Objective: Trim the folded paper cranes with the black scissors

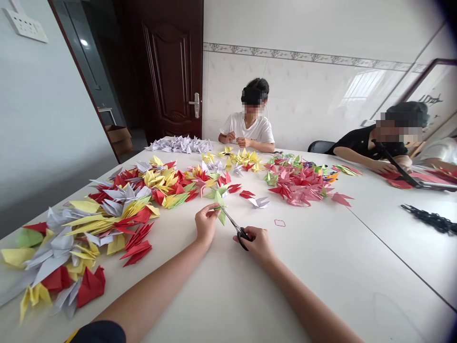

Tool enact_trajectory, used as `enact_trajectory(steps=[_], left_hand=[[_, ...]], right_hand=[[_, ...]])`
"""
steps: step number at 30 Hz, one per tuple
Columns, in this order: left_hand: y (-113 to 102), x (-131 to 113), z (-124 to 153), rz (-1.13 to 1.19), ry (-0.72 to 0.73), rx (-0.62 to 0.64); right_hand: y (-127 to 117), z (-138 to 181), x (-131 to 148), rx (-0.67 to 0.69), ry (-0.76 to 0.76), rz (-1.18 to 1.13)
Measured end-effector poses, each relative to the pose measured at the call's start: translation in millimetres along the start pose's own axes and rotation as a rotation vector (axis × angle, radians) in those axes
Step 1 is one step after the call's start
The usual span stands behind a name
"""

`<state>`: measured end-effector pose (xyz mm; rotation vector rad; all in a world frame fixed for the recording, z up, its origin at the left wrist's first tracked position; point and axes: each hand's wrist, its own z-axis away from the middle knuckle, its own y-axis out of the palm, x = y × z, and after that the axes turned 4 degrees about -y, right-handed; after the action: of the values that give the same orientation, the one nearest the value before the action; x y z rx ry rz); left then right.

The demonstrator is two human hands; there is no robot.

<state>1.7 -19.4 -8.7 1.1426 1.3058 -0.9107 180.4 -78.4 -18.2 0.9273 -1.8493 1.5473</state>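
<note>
Between the fingers of my left hand (207, 223) is a light green folded paper crane (222, 216), held above the table. My right hand (257, 243) grips black-handled scissors (243, 237), with fingers in the loops. The blades reach up and left to the green paper by my left fingertips; whether they are cutting into it I cannot tell. Just beyond my hands lie a white paper crane (259, 203) and a small red one (247, 194). To the left spreads a heap of red, yellow and white folded paper cranes (128, 193).
Pink cranes (298, 183) are heaped at centre right, white ones (180, 144) at the far edge. One person (250, 124) sits opposite, another (371, 143) at the right. A black cord bundle (428, 219) lies on the white table (321, 276).
</note>
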Motion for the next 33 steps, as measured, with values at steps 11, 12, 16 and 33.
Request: enact_trajectory(steps=[11,12,16,33], left_hand=[[1.5,3.8,-1.9,0.059,0.081,-0.005],[1.6,4.3,-2.0,0.055,0.088,-0.006],[1.6,5.9,-1.3,0.03,0.115,-0.021],[-0.1,6.0,0.2,-0.084,0.232,-0.112]], right_hand=[[-0.3,0.1,1.9,-0.043,0.031,0.084],[-0.4,0.1,2.1,-0.05,0.029,0.085],[-0.7,0.5,2.3,-0.057,0.028,0.085],[-4.2,2.8,4.6,-0.114,0.018,0.247]])
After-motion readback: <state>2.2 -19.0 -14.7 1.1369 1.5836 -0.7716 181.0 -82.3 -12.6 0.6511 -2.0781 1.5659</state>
